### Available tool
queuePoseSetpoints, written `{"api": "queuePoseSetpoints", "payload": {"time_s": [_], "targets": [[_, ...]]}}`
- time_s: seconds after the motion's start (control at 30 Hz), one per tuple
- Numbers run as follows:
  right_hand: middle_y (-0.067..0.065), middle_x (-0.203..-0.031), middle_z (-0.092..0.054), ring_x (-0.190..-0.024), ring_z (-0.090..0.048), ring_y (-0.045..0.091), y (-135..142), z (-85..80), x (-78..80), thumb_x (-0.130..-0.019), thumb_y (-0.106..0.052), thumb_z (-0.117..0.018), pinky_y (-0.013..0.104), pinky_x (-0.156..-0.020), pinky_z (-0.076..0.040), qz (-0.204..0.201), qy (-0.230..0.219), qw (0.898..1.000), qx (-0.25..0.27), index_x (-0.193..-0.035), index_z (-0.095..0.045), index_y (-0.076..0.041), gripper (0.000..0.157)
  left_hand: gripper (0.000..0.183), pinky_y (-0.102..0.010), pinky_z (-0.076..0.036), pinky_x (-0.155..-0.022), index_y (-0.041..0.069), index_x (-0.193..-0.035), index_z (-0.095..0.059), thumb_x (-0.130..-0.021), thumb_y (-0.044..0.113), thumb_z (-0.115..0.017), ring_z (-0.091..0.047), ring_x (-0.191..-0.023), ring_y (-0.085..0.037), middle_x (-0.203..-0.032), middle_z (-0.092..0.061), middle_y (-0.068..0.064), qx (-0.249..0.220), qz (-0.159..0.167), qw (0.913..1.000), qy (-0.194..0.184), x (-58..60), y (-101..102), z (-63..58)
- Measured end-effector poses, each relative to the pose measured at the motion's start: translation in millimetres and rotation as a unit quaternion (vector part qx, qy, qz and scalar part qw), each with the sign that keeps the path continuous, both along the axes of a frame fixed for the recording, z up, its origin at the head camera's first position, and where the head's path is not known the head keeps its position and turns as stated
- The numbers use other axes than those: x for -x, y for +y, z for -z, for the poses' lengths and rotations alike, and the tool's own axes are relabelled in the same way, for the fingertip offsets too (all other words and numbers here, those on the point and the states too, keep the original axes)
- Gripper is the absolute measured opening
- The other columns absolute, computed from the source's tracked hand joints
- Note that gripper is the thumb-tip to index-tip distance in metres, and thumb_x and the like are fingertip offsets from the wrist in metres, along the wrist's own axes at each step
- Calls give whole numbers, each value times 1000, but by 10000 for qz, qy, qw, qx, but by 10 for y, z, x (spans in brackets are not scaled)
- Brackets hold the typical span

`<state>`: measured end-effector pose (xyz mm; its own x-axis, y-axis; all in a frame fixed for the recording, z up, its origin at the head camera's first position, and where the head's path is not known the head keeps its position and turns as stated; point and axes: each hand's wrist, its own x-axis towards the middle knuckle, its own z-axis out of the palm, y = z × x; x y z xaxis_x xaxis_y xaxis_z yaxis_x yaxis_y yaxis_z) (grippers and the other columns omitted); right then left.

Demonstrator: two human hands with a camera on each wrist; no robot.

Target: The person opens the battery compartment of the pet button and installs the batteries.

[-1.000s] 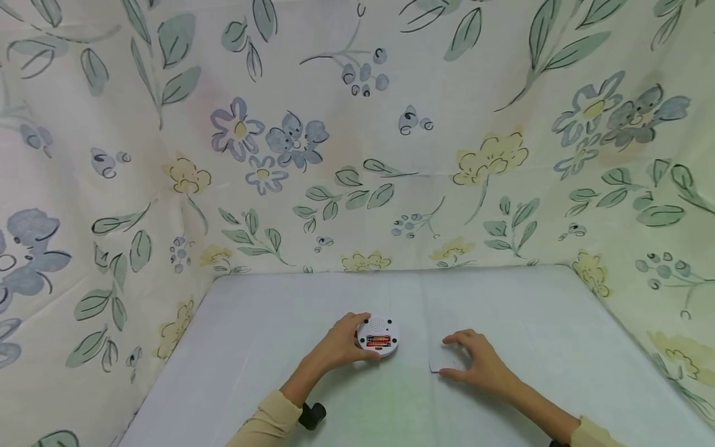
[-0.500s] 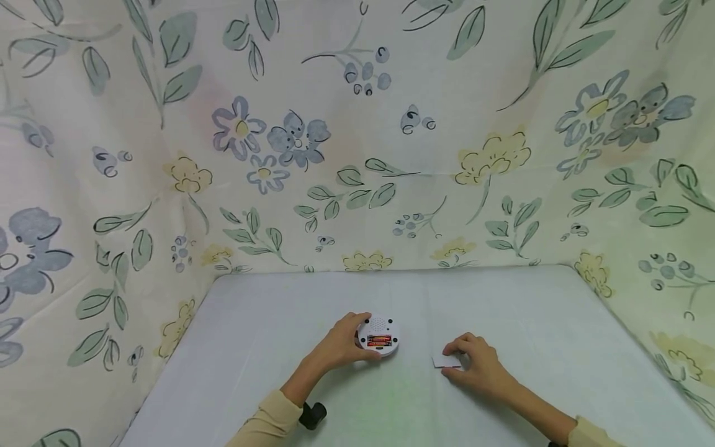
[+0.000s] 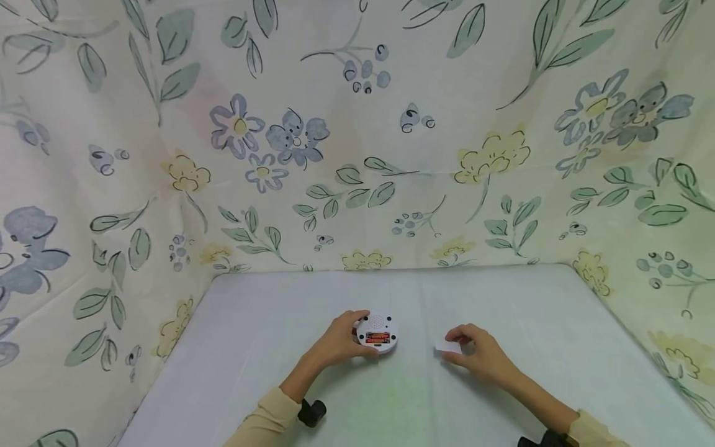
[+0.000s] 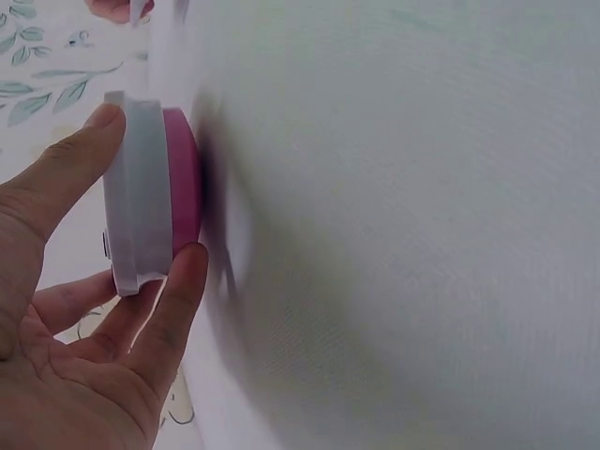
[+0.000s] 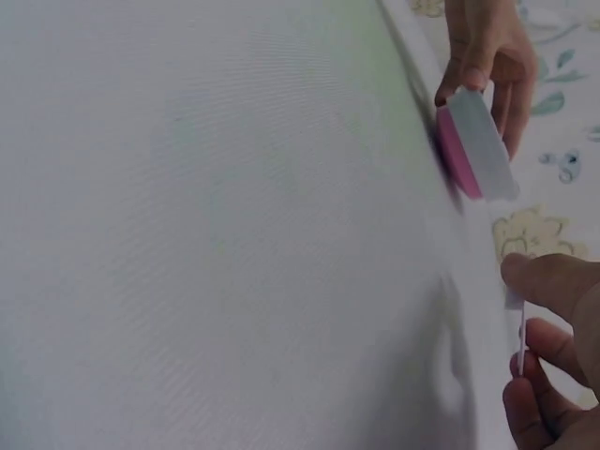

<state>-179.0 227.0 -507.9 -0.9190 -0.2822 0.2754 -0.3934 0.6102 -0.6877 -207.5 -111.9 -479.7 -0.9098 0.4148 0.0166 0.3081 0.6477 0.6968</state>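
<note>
A round white battery-powered device [image 3: 386, 324] with a pink front [image 4: 184, 178] lies face down on the white table, its back up. Speaker holes, dark round feet and an open compartment with two red batteries [image 3: 377, 338] show on that back. My left hand [image 3: 339, 341] grips its left side, thumb and fingers on opposite edges. To the right, my right hand [image 3: 485, 355] pinches a small, thin white battery cover [image 3: 448, 347] between thumb and fingers. In the right wrist view the battery cover [image 5: 522, 339] is seen edge-on, held above the cloth.
A white cloth [image 3: 268, 360] covers the table. Floral fabric [image 3: 357, 155] hangs at the back and both sides. Black wrist cameras [image 3: 311, 413] sit at both cuffs of the tan sleeves [image 3: 268, 416].
My right hand has closed its fingers on the white battery cover and raised it from the table, tilting it. My left hand and the round device stay in place.
</note>
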Motion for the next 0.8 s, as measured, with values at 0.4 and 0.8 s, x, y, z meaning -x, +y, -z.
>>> {"api": "queuePoseSetpoints", "payload": {"time_s": [0.4,0.8], "targets": [[6,-104,-68,-98,-59,30,-253,-81,213,-85,-28,-85,38,-85,-50,-82,-481,9974,527,-108,-71,-6,35,88,-50,-46,-99,3,-149,-47,-77,29,-92,-55,-117,-31,-141,-52,-18,-292,-47,9995,-110,94,18,18],[7,-107,-68,-99,-59,28,-694,-93,362,-86,-23,-85,44,-88,-50,-353,-441,9951,814,-109,-72,-5,33,86,-50,-45,-100,1,-149,-47,-80,30,-89,-54,-120,-32,-144,-50,-19,-383,-45,9991,-146,112,14,29]]}}
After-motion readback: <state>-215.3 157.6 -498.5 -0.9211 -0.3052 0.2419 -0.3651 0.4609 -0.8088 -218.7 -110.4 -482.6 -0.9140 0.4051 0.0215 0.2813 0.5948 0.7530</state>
